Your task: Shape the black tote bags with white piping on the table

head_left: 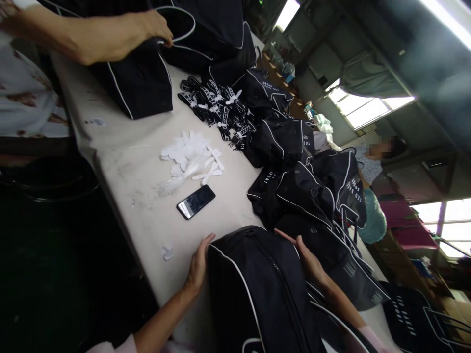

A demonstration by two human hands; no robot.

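- A worker's left hand [198, 267] and right hand [309, 260] flank a black bag [257, 289] with white piping, lying at the near end of a pale worktop [128, 162].
- Both palms lie flat against the bag's sides, the fingers [208, 241] straight and pressed together, pinching nothing; the bag is steadied between them rather than lifted.
- The step in hand looks like squaring up or positioning the bag; the zip down its middle appears closed.
- Any next move would call for an actual grasp, since flat palms alone will not lift soft fabric.
- Just beyond the left hand lies a dark phone [196, 201], face up, with a heap of white plastic tags [193, 157] behind it.
- Farther up sits a bundle of black printed straps [217, 108]; a pile of matching bags [301, 186] crowds the right side.
- At the far end, a co-worker's hand [156, 29] pinches the white-trimmed edge of another bag [140, 83].
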